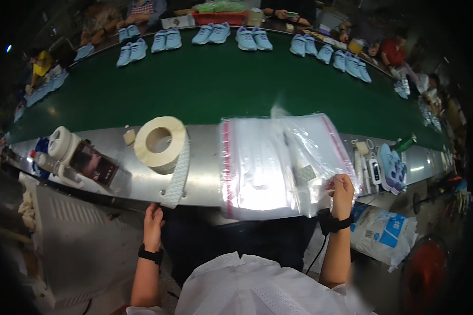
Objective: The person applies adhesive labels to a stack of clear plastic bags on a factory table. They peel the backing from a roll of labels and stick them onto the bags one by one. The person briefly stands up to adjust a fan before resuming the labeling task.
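Observation:
My right hand [342, 193] pinches the corner of a clear plastic zip bag [305, 152] lifted over a stack of similar clear bags [252, 173] lying on the metal ledge [126, 178]. My left hand [153, 224] grips the loose end of a white label strip [177, 178] that hangs down over the ledge's front edge. The strip unwinds from a big cream-coloured roll [160, 143] lying on the ledge. A black band sits on each of my wrists.
A green conveyor belt [220, 84] carries several pairs of light blue shoes [253, 39]. A phone [95, 165] and a white tape dispenser [60, 144] sit at the left. Small tools and a patterned blue insole [393, 169] lie at the right. Other people work along the far side.

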`<state>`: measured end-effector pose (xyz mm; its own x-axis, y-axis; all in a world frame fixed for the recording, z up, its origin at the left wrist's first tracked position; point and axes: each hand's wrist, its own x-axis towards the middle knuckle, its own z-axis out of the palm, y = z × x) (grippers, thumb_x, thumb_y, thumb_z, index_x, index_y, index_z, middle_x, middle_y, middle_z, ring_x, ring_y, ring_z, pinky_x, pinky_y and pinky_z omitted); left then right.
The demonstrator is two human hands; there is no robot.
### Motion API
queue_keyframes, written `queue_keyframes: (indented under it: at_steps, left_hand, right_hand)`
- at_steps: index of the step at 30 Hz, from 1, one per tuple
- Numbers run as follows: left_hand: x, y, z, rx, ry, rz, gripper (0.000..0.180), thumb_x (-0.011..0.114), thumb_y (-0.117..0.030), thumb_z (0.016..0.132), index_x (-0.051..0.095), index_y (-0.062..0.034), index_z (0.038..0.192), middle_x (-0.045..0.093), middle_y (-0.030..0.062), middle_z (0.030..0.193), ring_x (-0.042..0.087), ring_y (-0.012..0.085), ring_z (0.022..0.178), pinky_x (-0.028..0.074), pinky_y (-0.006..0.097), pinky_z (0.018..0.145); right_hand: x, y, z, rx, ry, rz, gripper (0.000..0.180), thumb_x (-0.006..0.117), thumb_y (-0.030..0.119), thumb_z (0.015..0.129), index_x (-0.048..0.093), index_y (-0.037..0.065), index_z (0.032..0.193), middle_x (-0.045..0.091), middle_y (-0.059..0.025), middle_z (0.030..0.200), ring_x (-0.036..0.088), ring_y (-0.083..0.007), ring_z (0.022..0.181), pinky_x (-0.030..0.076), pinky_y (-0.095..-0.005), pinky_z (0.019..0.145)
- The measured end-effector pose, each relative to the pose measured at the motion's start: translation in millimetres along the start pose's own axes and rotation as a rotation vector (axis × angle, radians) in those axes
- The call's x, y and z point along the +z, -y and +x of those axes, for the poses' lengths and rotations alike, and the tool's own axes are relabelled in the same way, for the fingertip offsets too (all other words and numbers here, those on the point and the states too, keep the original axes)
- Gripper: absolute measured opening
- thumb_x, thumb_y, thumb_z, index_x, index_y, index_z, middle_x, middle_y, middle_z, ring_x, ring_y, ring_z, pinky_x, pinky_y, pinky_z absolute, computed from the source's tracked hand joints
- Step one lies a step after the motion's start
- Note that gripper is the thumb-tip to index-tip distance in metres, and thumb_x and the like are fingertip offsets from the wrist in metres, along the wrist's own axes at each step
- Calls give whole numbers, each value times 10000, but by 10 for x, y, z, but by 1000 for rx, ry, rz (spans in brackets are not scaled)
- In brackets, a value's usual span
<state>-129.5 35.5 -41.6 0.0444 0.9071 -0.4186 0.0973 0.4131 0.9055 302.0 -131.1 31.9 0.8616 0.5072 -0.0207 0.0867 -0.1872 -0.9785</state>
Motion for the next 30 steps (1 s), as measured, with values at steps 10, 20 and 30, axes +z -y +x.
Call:
queue_keyframes:
  at_steps: [10,20,30]
  left_hand:
    - [487,87,-295,189,542,431,191,616,-128,824,626,12,954,629,53,762,554,85,653,442,240,580]
    - [1129,-549,-648,-227,648,-474,220,449,-176,938,485,-11,1078,567,40,952,586,121,852,504,287,752]
    - [1055,-541,-726,789,16,438,345,644,-103,786,492,-20,1085,533,87,960,544,178,838,475,292,678]
  right_hand:
    - [-219,-44,-395,-532,-250,-688,30,536,24,803,539,7,828,503,-98,812,500,-216,647,392,-312,554]
    - [1016,235,-1161,179,1191,176,146,501,113,912,531,13,1014,524,16,917,467,-54,842,394,-216,775]
    - [1073,196,-1127,-68,954,-131,93,569,76,852,572,-10,816,521,8,667,437,-54,620,364,-209,555]
